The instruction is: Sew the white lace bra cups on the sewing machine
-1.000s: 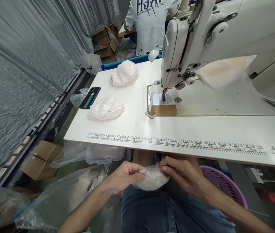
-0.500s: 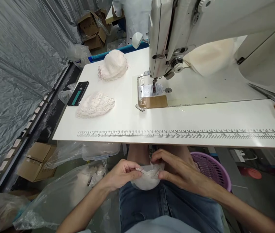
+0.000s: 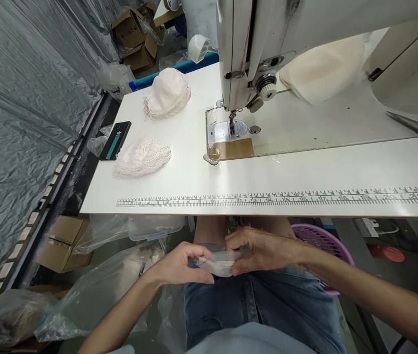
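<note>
Above my lap, just in front of the table edge, is a small white sheer fabric cup (image 3: pixel 219 265) with a lacy edge. My right hand (image 3: pixel 255 250) pinches its right side between thumb and fingers. At its left side my left hand (image 3: pixel 185 265) holds the edge with curled fingers, while the thumb stands a little apart below. Both hands are partly smeared by motion. On the table, a stack of white lace pieces (image 3: pixel 143 158) lies at the left, and a second pale fabric stack (image 3: pixel 168 94) with loose pink threads lies behind it.
The sewing machine (image 3: pixel 238 59) stands over the white table (image 3: pixel 179 184), its needle above the metal plate. Scissors (image 3: pixel 417 127) lie far right, a black phone-like object (image 3: pixel 116 141) far left. Cream fabric (image 3: pixel 321 71) sits under the machine arm. A purple basket (image 3: pixel 323 242) and plastic bags (image 3: pixel 94 290) are below.
The cup has been tilted, so less of its rounded body shows. My left thumb has come away from its edge, and my right hand has turned inward. The camera view has shifted slightly.
</note>
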Available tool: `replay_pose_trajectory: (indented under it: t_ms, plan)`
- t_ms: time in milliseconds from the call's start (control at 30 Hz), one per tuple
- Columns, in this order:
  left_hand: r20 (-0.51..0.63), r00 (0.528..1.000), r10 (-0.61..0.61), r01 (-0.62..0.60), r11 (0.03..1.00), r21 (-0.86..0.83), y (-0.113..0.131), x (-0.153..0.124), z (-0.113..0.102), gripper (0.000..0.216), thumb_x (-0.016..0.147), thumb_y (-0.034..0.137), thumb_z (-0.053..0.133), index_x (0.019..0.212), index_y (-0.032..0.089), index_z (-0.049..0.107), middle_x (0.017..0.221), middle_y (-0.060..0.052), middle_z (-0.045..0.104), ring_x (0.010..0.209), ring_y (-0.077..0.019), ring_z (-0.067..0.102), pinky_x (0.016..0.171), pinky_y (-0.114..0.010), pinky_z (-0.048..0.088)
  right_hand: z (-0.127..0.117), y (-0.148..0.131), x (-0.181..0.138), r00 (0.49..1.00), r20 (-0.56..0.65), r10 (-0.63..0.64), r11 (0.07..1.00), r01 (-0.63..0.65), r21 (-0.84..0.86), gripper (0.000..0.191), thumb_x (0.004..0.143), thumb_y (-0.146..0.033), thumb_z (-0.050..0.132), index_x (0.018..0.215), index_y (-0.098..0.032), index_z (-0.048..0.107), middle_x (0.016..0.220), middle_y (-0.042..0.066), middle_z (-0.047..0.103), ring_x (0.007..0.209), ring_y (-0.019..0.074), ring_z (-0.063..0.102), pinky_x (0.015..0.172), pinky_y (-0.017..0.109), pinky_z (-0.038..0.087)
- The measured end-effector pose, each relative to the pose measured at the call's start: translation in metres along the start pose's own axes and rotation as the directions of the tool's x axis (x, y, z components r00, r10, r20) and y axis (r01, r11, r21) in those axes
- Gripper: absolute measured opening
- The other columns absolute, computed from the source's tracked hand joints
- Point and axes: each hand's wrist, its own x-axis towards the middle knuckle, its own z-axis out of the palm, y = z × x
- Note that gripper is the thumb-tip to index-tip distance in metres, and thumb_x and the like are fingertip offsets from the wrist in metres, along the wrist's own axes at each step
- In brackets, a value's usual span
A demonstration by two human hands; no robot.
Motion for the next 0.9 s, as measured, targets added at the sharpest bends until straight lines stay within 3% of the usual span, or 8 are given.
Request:
replay_pose_trajectory:
  t_ms: [100,200,467,667,900]
  plan:
    - [0.022,1.000,0.004,-0.007,0.993,0.119,0.008,0.010,0.004,0.032,0.064,0.034,0.075,0.087,0.012,0.070,0.071,-0.002,0.064,0.064,-0.0116,0.052,0.059,-0.019,0.038,0.003,-0.002,0.000,0.999,-0.023,0.024,0.999,-0.025,-0.034,0.016,0.079,-0.026,0.062,0.070,-0.014,0.058,0.063,-0.006,0.044,0.057,0.0074,0.041,0.053,0.020,0.028]
    - [-0.031,0.999,-0.024,0.029,0.988,0.151,0.010,0.018,0.010,0.026,0.068,0.035,0.071,0.077,0.010,0.071,0.061,-0.001,0.061,0.056,-0.0096,0.048,0.052,-0.018,0.033,0.003,-0.002,-0.003,0.998,-0.043,0.048,0.998,-0.050,-0.043,0.015,0.078,-0.028,0.062,0.071,-0.014,0.060,0.065,-0.005,0.046,0.058,0.0080,0.043,0.054,0.020,0.029]
    - [-0.069,0.991,-0.113,0.113,0.994,-0.004,-0.009,0.010,0.007,0.028,0.067,0.036,0.072,0.077,0.009,0.072,0.064,-0.004,0.065,0.058,-0.0111,0.053,0.055,-0.020,0.039,0.006,0.001,-0.017,0.983,-0.020,0.184,0.979,-0.182,0.088,0.014,0.079,-0.026,0.061,0.083,-0.014,0.066,0.072,-0.001,0.060,0.064,0.0117,0.054,0.056,0.020,0.036]
    - [-0.025,0.993,-0.117,0.116,0.993,-0.036,-0.010,0.008,0.013,0.032,0.062,0.030,0.077,0.090,0.014,0.072,0.081,-0.003,0.069,0.070,-0.0129,0.058,0.063,-0.019,0.043,0.016,0.006,-0.011,0.989,-0.028,0.145,0.989,-0.145,0.020,0.013,0.077,-0.027,0.061,0.080,-0.016,0.067,0.063,-0.003,0.056,0.059,0.0102,0.049,0.054,0.020,0.033]
    - [-0.064,0.975,-0.215,0.207,0.972,-0.114,-0.014,0.017,0.019,0.020,0.064,0.028,0.075,0.076,0.012,0.074,0.068,-0.004,0.070,0.058,-0.0109,0.057,0.057,-0.019,0.043,0.013,-0.002,-0.017,0.984,-0.004,0.180,0.982,-0.180,-0.055,0.023,0.075,-0.037,0.066,0.086,-0.017,0.065,0.070,-0.001,0.057,0.062,0.0118,0.048,0.055,0.022,0.032]
